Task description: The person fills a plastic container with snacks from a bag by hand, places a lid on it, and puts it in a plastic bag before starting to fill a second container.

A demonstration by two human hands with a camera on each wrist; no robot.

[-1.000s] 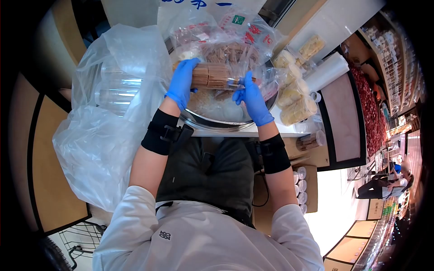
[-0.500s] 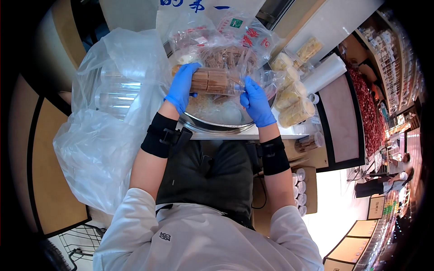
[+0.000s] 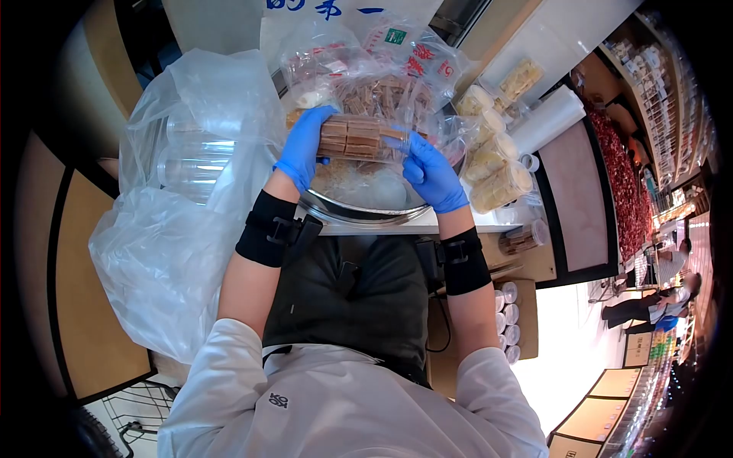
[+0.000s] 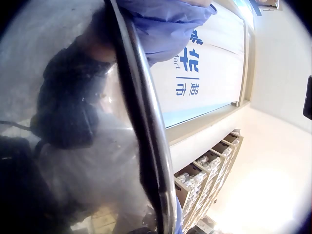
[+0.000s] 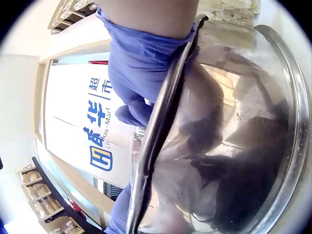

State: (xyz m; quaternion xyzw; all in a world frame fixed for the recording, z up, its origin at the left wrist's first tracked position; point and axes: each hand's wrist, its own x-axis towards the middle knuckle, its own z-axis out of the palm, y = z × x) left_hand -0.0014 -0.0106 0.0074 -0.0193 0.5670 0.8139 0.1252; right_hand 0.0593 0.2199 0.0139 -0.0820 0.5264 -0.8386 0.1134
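Note:
My left hand [image 3: 305, 145], in a blue glove, grips a clear plastic jar [image 3: 353, 139] lying sideways above a large metal basin [image 3: 366, 215]. Stacked flat brown strips fill much of the jar. At its right end is my gloved right hand [image 3: 433, 175], lower fingers curled; blue shows through the plastic at the mouth. Whether those fingertips pinch a strip, I cannot tell. More brown strips [image 3: 374, 98] lie in a clear bag behind the jar. In both wrist views the shiny basin wall [image 4: 151, 126] hides the jar's contents, beside the right glove [image 5: 141, 68].
A big translucent bag [image 3: 164, 252] with clear empty jars [image 3: 197, 160] stands left. Along the right are several jars of pale yellow pieces [image 3: 500, 183], a plastic roll [image 3: 550, 118] and a jar of brown strips [image 3: 523, 238]. White-lidded jars [image 3: 510, 313] sit in a box below.
The right hand drew slightly right and down from the jar, then came back against its mouth, fingers more curled. The left hand keeps its grip, with the jar nearly in place.

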